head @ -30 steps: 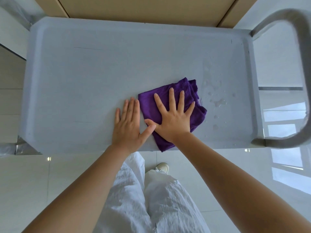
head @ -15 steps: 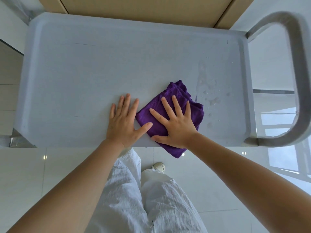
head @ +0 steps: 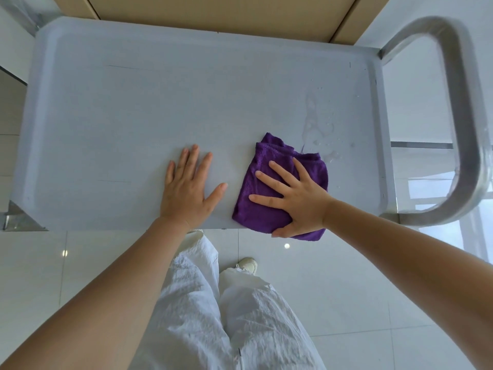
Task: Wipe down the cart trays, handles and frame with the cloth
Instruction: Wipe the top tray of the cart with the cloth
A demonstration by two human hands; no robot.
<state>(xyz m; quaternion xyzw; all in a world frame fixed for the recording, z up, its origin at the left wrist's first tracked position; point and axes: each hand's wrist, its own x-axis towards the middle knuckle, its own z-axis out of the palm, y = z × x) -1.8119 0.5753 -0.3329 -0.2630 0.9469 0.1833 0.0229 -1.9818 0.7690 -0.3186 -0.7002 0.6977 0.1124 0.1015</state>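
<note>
The cart's grey top tray (head: 133,102) fills the upper view, with a curved metal handle (head: 464,124) at its right end. A folded purple cloth (head: 266,166) lies near the tray's front edge, its lower corner hanging over that edge. My right hand (head: 296,198) lies flat on the cloth with fingers spread, pressing it down. My left hand (head: 186,190) rests flat on the bare tray to the left of the cloth, a short gap between them. Water droplets (head: 320,129) sit just beyond the cloth toward the right end.
A cardboard box (head: 213,12) stands against the tray's far side. Glossy white floor tiles (head: 346,276) surround the cart. My white trousers (head: 213,316) and a shoe (head: 248,264) are below the tray's front edge. A metal frame corner (head: 18,217) shows at lower left.
My right hand has slid the cloth to the right and toward the front edge, turning it. A gap has opened between my two hands. My left hand stays planted on the tray.
</note>
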